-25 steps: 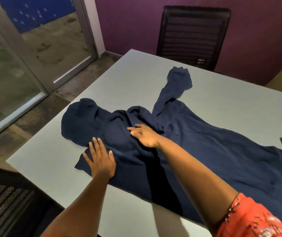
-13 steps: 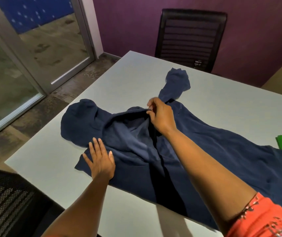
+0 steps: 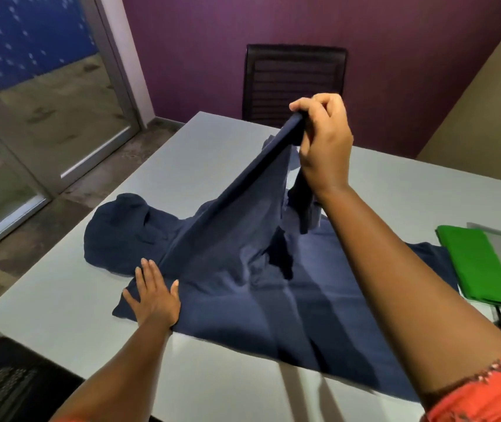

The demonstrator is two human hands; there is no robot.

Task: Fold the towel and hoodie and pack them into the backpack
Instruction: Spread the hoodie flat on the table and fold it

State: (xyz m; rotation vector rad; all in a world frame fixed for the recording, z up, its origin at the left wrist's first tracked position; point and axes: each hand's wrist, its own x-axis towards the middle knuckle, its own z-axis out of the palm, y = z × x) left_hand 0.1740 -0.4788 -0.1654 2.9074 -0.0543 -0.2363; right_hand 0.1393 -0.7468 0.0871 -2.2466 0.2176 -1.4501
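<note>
Navy hoodie (image 3: 273, 300) lies spread on the white counter (image 3: 212, 153), hood toward the person's left, hem toward the right, so its long axis runs left-right across the view. Right hand (image 3: 323, 141) is raised well above the counter, its grip closed on a pinch of hoodie fabric, seemingly the sleeve or shoulder edge; cloth hangs from it in a taut sheet down to the body of the garment. Left hand (image 3: 154, 295) lies flat, fingers straight, pressing the near corner of the hoodie just below the hood; it holds nothing. Green towel (image 3: 480, 263) sits already folded at the right, just beside the hem. Backpack not clearly in view; a dark shape at the lower right edge cannot be identified. Judgement: the lifted part lies far side of the body, so the fold likely comes toward the person, across the short axis, right hand carrying, left hand anchoring.
</note>
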